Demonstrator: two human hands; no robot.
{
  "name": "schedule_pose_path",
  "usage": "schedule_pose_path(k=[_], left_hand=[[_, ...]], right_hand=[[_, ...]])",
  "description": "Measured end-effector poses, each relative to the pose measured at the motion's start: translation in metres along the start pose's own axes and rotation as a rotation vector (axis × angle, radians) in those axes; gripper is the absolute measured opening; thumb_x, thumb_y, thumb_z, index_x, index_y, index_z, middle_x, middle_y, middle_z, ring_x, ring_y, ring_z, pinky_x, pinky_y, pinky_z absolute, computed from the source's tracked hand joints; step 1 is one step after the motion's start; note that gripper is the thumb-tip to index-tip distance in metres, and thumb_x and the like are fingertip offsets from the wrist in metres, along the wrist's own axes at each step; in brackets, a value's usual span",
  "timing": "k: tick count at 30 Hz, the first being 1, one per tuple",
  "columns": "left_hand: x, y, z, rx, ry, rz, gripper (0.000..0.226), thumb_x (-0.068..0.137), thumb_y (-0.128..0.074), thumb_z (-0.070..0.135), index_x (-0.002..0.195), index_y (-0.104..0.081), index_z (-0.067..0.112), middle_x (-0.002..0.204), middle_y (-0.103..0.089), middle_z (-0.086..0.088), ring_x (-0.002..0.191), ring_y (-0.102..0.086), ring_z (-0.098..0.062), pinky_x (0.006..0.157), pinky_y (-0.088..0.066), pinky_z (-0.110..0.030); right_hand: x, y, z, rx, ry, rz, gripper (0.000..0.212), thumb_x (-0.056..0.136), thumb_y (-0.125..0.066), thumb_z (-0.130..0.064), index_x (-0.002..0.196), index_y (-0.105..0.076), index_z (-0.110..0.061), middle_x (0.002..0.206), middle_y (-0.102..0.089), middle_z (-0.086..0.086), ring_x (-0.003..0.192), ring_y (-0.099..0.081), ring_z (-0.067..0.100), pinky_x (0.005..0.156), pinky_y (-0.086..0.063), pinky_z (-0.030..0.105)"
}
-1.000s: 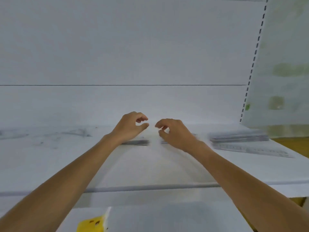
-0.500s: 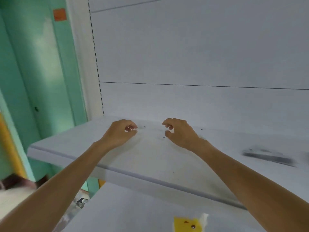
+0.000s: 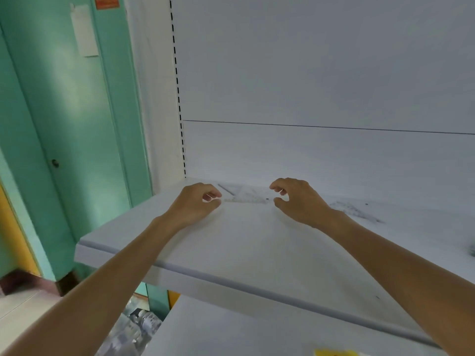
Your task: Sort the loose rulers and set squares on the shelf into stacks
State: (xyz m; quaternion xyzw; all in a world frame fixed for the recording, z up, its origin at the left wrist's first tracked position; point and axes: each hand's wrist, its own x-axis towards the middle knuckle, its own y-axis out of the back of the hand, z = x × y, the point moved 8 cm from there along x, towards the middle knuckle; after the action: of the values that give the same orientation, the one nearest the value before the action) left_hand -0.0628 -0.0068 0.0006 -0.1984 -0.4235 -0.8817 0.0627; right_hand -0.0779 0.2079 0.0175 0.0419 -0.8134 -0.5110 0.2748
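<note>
A clear set square (image 3: pixel 245 197) lies flat near the back left corner of the white shelf (image 3: pixel 257 247), faint against the surface. My left hand (image 3: pixel 196 202) hovers at its left end with fingers curled, thumb tip close to the edge. My right hand (image 3: pixel 299 201) hovers at its right end, fingers and thumb curved and apart with a gap between them. Neither hand holds anything. More clear rulers or set squares (image 3: pixel 358 211) lie loose to the right, behind my right wrist.
The shelf's left end stops beside a green door (image 3: pixel 77 150) and a white slotted upright (image 3: pixel 178 98). A lower shelf (image 3: pixel 231 330) sits below, with a yellow tag (image 3: pixel 334 352) at the bottom edge. Something dark (image 3: pixel 472 250) shows at the far right.
The view has swung left along the shelf. Both hands moved from the shelf's middle to its left end and spread apart around the clear set square.
</note>
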Motion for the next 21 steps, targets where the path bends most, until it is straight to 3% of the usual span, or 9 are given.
schedule_pose_path(k=[6,12,16,21], left_hand=[[0.011,-0.024,0.002,-0.011,-0.058,-0.031,0.013,0.085,-0.062,0.020,0.096,-0.067,0.018,0.095,-0.060,0.009,0.087,-0.055,-0.004,0.069,-0.034,0.003],[0.054,-0.017,-0.015,0.074,-0.015,-0.064,0.015,0.086,-0.062,0.029,0.098,-0.065,0.021,0.102,-0.061,0.004,0.092,-0.055,-0.009,0.077,-0.036,-0.018],[0.068,-0.035,-0.020,0.047,-0.015,-0.074,0.022,0.085,-0.061,0.037,0.103,-0.064,0.025,0.101,-0.059,0.005,0.094,-0.056,-0.011,0.079,-0.037,-0.021],[0.064,-0.050,-0.025,0.176,-0.048,-0.195,0.032,0.084,-0.061,0.042,0.113,-0.061,0.029,0.104,-0.058,0.006,0.094,-0.054,-0.011,0.086,-0.042,-0.027]], right_hand=[[0.025,-0.017,0.017,-0.042,-0.031,-0.097,0.031,0.090,-0.055,-0.022,0.119,-0.057,-0.013,0.121,-0.059,0.004,0.109,-0.054,0.018,0.093,-0.044,0.031],[0.050,-0.044,0.031,-0.082,-0.042,-0.204,0.035,0.091,-0.052,-0.020,0.126,-0.051,-0.014,0.130,-0.054,0.002,0.118,-0.050,0.020,0.099,-0.042,0.033],[0.065,-0.049,0.045,-0.024,-0.060,-0.173,0.039,0.091,-0.049,-0.011,0.129,-0.050,-0.016,0.128,-0.056,0.004,0.115,-0.052,0.021,0.099,-0.043,0.035],[0.074,-0.059,0.043,-0.035,-0.062,-0.171,0.035,0.092,-0.049,-0.016,0.127,-0.053,-0.016,0.127,-0.057,0.002,0.114,-0.053,0.019,0.098,-0.043,0.034]])
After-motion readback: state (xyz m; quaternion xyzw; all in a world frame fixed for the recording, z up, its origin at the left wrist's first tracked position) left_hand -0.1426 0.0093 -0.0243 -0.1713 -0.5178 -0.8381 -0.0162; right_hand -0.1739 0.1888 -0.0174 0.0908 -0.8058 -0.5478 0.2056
